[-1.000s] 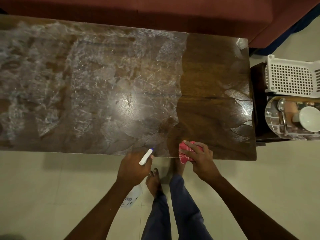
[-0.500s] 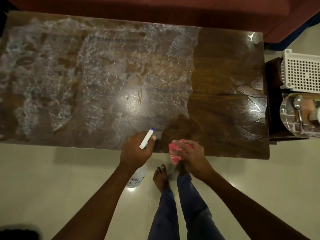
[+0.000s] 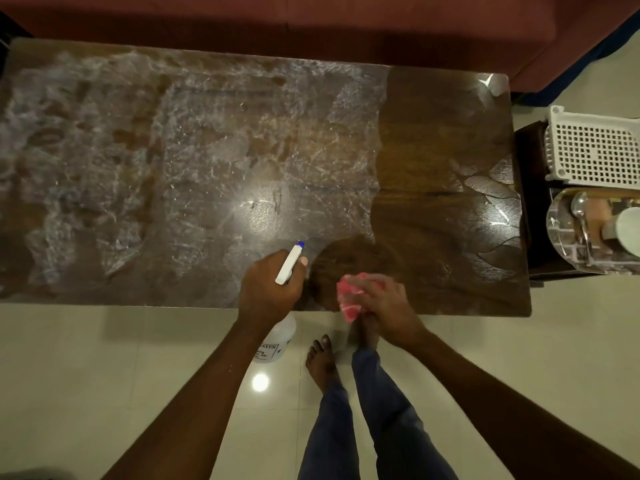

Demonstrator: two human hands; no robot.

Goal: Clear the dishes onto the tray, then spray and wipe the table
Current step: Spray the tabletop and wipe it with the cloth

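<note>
Under the right hand (image 3: 384, 303), at the near edge of the table (image 3: 443, 133), sits a pink cloth (image 3: 349, 299); the fingers curl over it and press it to the wood, and a fold of it hangs past the edge toward the floor (image 3: 69, 375); just left of that hand, close but not touching, the left hand (image 3: 266, 289) is wrapped tight round the neck of a bottle (image 3: 277, 341), thumb up beside the white nozzle (image 3: 289, 263), whose blue tip points away over the tabletop; the clear body of the bottle hangs below the fist, off the table and over the tiles; left of both hands and beyond them a whitish film (image 3: 173, 150) covers most of the top, streaked and patchy; beyond the right hand and to its right the wood shows dark and glossy, with a rounded dark patch between the two hands, just ahead of the cloth; well to the right of the right hand, past the table's end, a clear tray (image 3: 557, 237) rests on a dark stand (image 3: 530, 188) and holds a spoon (image 3: 579, 202) and a white cup (image 3: 628, 230); a white basket (image 3: 595, 150) stands just beyond the tray, touching or nearly so; a red sofa (image 3: 346, 26) runs along the far side of the table; below the hands, bare feet (image 3: 320, 362) stand on the pale floor, one partly under the table edge beneath the cloth.
</note>
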